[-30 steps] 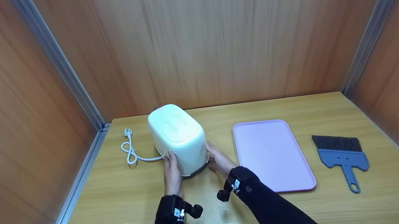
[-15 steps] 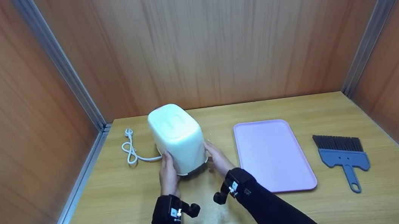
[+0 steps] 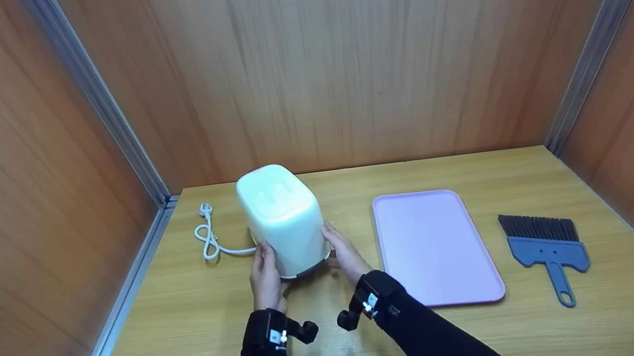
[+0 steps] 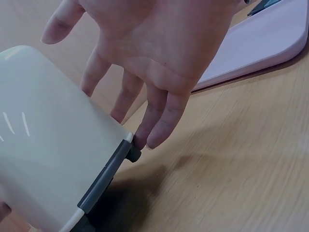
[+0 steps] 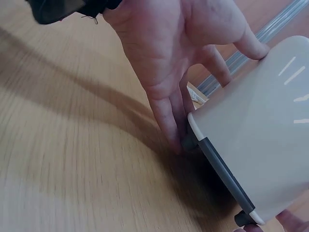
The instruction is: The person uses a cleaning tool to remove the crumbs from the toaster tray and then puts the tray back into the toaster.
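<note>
1 white appliance point(image 3: 284, 215) is held between left hand point(image 3: 266, 281) and right hand point(image 3: 350, 258).

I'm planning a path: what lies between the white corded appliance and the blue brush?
The head view shows the right hand holding the white corded appliance, then the lilac tray, then bare tabletop before the blue brush.

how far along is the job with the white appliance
Done: the left grip and right grip have hold of the white appliance. In hand: its near end looks raised from the tabletop, with shadow beneath. Left: probably setting it down and releasing it, since neither grip is off it.
</note>
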Available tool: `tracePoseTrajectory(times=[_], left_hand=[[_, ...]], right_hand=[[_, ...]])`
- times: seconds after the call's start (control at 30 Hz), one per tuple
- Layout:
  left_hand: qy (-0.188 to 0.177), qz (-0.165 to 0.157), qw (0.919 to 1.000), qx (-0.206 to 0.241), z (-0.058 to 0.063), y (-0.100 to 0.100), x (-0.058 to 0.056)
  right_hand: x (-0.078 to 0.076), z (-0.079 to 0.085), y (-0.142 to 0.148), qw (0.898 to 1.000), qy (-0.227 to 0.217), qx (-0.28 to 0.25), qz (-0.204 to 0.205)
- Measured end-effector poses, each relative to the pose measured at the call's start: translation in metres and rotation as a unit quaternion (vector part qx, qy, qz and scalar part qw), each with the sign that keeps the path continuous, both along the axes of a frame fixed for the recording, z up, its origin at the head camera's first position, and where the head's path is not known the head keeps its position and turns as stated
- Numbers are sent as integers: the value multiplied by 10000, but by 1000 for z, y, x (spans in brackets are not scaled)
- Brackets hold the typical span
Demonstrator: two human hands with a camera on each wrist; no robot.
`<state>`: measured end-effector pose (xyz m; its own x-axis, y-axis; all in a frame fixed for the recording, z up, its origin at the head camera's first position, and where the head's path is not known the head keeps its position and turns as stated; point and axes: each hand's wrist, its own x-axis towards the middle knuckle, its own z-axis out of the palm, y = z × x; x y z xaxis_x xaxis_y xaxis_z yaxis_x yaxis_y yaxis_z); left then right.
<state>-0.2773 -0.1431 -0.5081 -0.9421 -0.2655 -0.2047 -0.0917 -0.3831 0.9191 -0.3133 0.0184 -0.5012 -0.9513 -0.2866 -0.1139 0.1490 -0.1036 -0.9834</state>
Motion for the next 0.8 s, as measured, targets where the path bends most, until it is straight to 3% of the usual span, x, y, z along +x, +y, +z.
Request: tracePoseTrajectory(times=[0.33, 0.57, 0.8], left_hand=[[-56, -457, 9987, 215, -3, -3, 2], [103, -1006, 9948, -75, -8, -10, 8], [195, -1167, 9929, -90, -8, -10, 16]], right_hand=[[8, -1, 10, 9999, 11, 88, 86], [16, -2, 15, 9998, -31, 116, 141], [29, -1, 19, 9997, 63, 117, 181]])
